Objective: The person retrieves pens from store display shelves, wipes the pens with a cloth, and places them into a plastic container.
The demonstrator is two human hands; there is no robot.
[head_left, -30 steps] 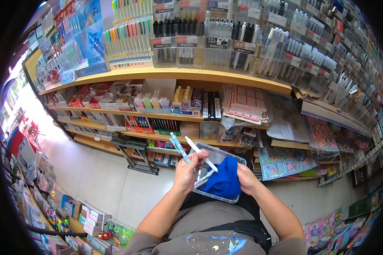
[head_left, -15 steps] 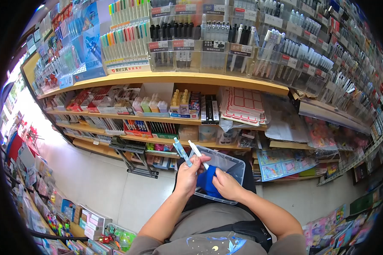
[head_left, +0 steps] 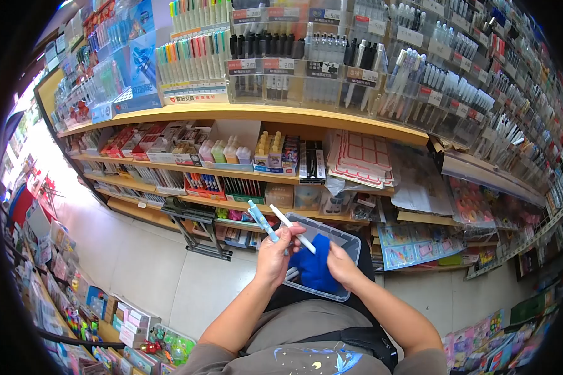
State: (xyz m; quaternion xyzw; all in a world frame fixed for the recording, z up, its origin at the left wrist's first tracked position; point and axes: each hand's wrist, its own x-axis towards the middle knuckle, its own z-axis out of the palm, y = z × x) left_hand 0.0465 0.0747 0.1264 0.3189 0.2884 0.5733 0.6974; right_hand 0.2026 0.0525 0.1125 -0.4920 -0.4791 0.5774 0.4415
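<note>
Two pens are gripped in my left hand (head_left: 274,252): a light blue patterned pen (head_left: 262,220) and a white pen (head_left: 286,220), both tilted up and to the left. My right hand (head_left: 343,265) is closed on a bright blue cloth (head_left: 316,269), which touches the lower end of the white pen. Beneath my hands, a clear plastic bin (head_left: 352,242) rests on my lap. A few pale, slender items show in the bin beside the cloth, too covered to name.
A wooden shelf (head_left: 256,114) with acrylic pen racks (head_left: 322,87) stands ahead. A dark folding stool (head_left: 200,228) is at its foot, on the tiled floor (head_left: 169,275). Stationery displays (head_left: 137,322) stand at the lower left, with packaged goods (head_left: 481,340) at the lower right.
The blue cloth has moved up and right with my right hand, and is more spread out. Both pens have shifted slightly left and lean further over. The view has turned slightly.
</note>
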